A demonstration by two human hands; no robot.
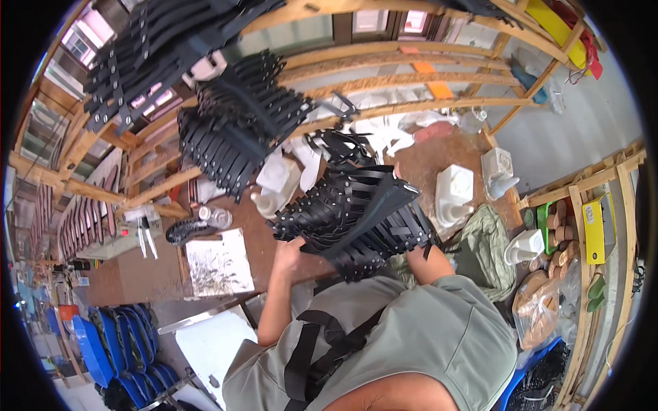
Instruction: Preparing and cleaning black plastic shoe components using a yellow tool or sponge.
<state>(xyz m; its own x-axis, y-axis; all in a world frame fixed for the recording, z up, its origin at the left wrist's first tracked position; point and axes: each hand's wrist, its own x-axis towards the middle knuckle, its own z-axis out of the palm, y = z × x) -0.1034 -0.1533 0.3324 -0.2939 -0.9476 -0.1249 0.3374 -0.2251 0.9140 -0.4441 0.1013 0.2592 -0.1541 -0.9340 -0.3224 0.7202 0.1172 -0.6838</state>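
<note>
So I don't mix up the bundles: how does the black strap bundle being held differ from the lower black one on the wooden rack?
Support: the held bundle is in the left hand; the rack bundle hangs on the wooden rack.
Place: the held bundle is close to the person; the rack bundle is farther off, leftward.
Both are black, strappy and studded.

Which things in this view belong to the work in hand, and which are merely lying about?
Work in hand:
- bundle of black studded straps, held over the bench
- similar black straps on the wooden rack, probably related

Apparently just lying about:
- white plastic container
- clear jar
- stained white sheet
- green cloth
- yellow box
</note>
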